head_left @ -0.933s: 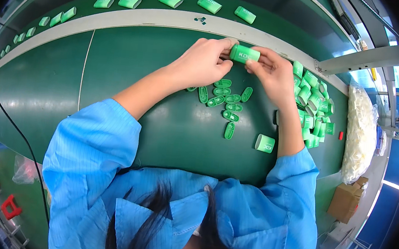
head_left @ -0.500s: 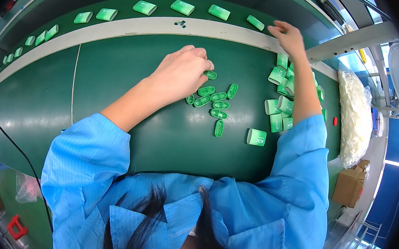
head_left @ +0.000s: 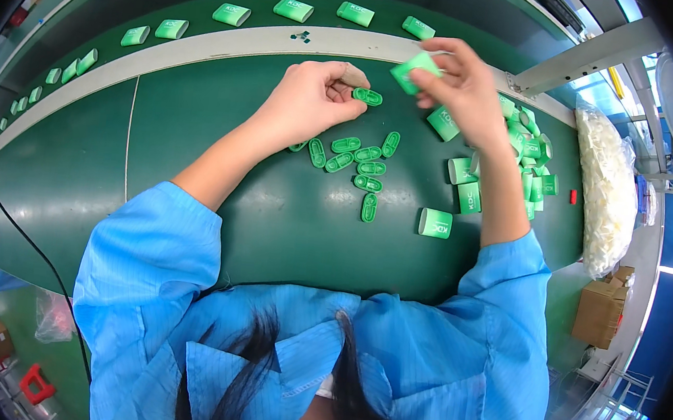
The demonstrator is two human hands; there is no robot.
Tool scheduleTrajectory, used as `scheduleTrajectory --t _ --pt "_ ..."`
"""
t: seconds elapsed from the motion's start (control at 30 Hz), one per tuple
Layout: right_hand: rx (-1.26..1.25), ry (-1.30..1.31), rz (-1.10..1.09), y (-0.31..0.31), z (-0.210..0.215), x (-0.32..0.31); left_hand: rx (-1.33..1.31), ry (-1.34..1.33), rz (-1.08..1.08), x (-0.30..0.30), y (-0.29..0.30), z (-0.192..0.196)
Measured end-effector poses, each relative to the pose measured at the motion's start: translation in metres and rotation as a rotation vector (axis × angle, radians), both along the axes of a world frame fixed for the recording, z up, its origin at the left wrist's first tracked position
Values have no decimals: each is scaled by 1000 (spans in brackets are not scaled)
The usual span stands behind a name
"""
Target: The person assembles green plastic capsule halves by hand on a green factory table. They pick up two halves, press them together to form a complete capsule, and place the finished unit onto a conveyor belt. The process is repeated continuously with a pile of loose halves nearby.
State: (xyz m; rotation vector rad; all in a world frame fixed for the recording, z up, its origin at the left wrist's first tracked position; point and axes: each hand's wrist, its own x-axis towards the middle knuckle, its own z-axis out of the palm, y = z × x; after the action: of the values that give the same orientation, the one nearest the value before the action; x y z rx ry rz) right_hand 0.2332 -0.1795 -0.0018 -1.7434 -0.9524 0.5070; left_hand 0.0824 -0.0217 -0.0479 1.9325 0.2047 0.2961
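My left hand (head_left: 307,98) pinches a small green oval cap (head_left: 368,96) between thumb and fingers, above the green work surface. To its right, my right hand (head_left: 463,93) grips a green flat-sided casing (head_left: 414,72), tilted and a little blurred. A gap separates the cap from the casing. Several more oval caps (head_left: 345,144) lie loose below my left hand, hollow sides up. Beneath and beside my right forearm is a pile of green casings (head_left: 535,152), partly hidden by the arm. One casing (head_left: 435,223) lies apart, nearer to me.
A white rail (head_left: 206,45) curves along the far side. Beyond it, green casings (head_left: 293,10) lie spaced in a row on a dark green strip. On the right are a bag of whitish pieces (head_left: 597,191) and a small red piece (head_left: 573,196). A black cable (head_left: 25,243) hangs at left.
My left hand has lifted an oval cap from the group. My right hand has come back from the far strip and now holds a casing. The row of casings has shifted left.
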Motion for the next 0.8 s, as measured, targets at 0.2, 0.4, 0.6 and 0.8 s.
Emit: scheduleTrajectory --t 0.2,0.4,0.6,0.8 --pt "145 310 30 7 -24 -28 -605 -83 -2 6 9 -4" --pt "116 331 38 3 -37 -19 -639 -53 65 6 5 -4" --pt "153 353 40 7 -39 -24 -395 -99 79 5 -1 -3" --pt "169 244 38 5 -38 -29 -191 -103 74 3 1 -4"
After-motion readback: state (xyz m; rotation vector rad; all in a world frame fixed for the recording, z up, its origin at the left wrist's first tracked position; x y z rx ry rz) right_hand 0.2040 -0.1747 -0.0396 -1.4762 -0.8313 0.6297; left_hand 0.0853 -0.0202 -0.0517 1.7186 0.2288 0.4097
